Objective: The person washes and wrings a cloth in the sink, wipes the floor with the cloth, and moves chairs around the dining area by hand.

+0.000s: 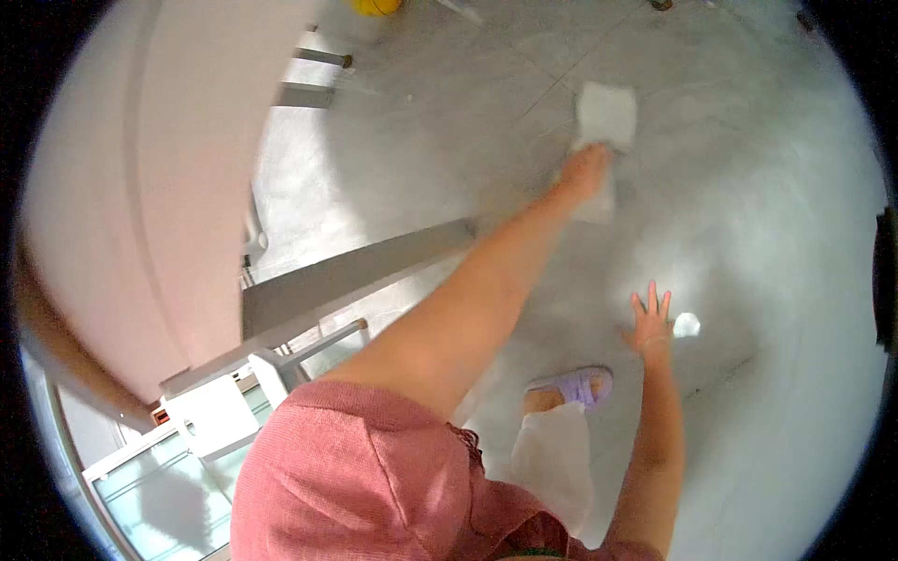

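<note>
My left hand (586, 170) reaches far out over the grey floor, its fingers closed on a white cloth (606, 114). The cloth lies on the floor and shows both beyond the hand and below it; hand and cloth are blurred. Nearer my body, my right hand (649, 323) rests palm down with its fingers spread, holding nothing. Just right of it is a small bright white patch (687, 324); whether it is an object or light I cannot tell.
My foot in a purple sandal (587, 385) stands near my right hand. To the left are a large pale panel (187, 187), a grey beam (360, 271) and a white stool-like frame (215, 416). A yellow ball (376, 6) sits at the top edge.
</note>
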`<action>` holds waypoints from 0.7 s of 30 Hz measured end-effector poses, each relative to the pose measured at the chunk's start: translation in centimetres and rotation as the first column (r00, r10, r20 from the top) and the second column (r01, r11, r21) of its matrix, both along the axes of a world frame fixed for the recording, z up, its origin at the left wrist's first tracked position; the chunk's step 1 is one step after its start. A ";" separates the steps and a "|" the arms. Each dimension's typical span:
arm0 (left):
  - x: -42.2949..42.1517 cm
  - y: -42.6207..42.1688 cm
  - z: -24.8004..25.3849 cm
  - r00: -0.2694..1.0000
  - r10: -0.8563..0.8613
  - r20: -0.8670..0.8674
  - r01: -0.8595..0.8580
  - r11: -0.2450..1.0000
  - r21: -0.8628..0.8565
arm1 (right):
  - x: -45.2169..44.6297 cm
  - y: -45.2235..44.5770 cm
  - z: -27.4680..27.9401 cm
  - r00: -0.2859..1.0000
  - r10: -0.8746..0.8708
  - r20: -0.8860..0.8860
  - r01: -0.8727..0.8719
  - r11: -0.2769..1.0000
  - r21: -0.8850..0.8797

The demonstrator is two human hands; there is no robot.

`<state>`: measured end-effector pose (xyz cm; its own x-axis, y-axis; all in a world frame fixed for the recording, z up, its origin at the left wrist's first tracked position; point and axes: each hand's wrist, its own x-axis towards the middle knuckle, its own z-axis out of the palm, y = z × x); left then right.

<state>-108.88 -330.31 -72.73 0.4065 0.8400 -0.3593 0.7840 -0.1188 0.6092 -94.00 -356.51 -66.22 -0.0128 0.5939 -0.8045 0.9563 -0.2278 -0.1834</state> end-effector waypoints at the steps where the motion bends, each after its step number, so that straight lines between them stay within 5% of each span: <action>1: 1.4 -2.9 3.8 1.000 0.015 0.023 -0.012 0.991 -0.132 | 0.0 -0.2 -1.8 1.000 -0.004 -0.007 0.004 1.000 -0.002; 2: 1.8 -5.8 6.9 0.999 0.034 0.042 -0.021 0.964 -0.267 | 0.1 -0.8 -5.9 0.891 -0.386 -0.240 0.358 0.921 -0.152; 3: 2.1 -9.3 8.0 0.995 -0.063 0.072 0.078 0.968 -0.239 | 0.3 -1.6 -7.6 0.592 -0.710 -0.381 0.606 0.704 -0.370; 4: 1.7 -12.8 9.1 0.982 -0.160 0.103 0.179 0.961 -0.213 | -0.4 -2.2 -5.8 0.583 -0.719 -0.379 0.608 0.695 -0.384; 5: 1.2 -15.9 11.0 0.982 -0.104 0.158 0.146 0.948 -0.284 | -1.1 -2.5 -3.5 0.077 -0.875 -0.478 0.814 0.332 -0.477; 7: 0.3 -21.4 15.2 0.967 -0.025 0.255 0.121 0.923 -0.366 | -2.7 -3.7 1.6 -0.445 -0.747 -0.494 0.803 -0.089 -0.589; 11: -4.3 -26.9 24.6 0.971 -0.049 0.232 0.132 0.925 -0.356 | -8.2 -7.3 14.5 -0.678 -0.577 -0.455 0.683 -0.266 -0.680; 13: -5.9 -28.7 29.4 0.915 -0.335 0.225 0.395 0.860 -0.323 | -9.5 -12.2 17.9 -0.720 -0.547 -0.428 0.594 -0.165 -0.788; 14: -6.5 -28.9 32.0 0.911 -0.338 0.238 0.401 0.861 -0.313 | -10.0 -13.6 20.5 -0.714 -0.543 -0.442 0.605 -0.162 -0.779; 16: -7.5 -28.9 36.7 0.796 -0.561 0.228 0.605 0.732 -0.312 | -11.6 -15.7 24.9 -0.786 -0.505 -0.358 0.533 -0.258 -0.806; 20: -11.1 -29.2 42.3 0.684 -0.692 0.233 0.730 0.648 -0.217 | -15.8 -17.0 32.1 -0.836 -0.408 -0.368 0.500 -0.288 -0.817; 21: -12.3 -29.0 44.3 0.654 -0.723 0.224 0.756 0.633 -0.165 | -16.9 -17.0 34.2 -0.771 -0.519 -0.368 0.583 -0.344 -0.736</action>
<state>-121.21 -359.28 -28.40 0.9093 0.1385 -0.3925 0.4090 -0.4726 0.7806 -110.94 -373.51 -31.97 0.1502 0.4319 -0.8893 -0.9172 -0.2748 -0.2884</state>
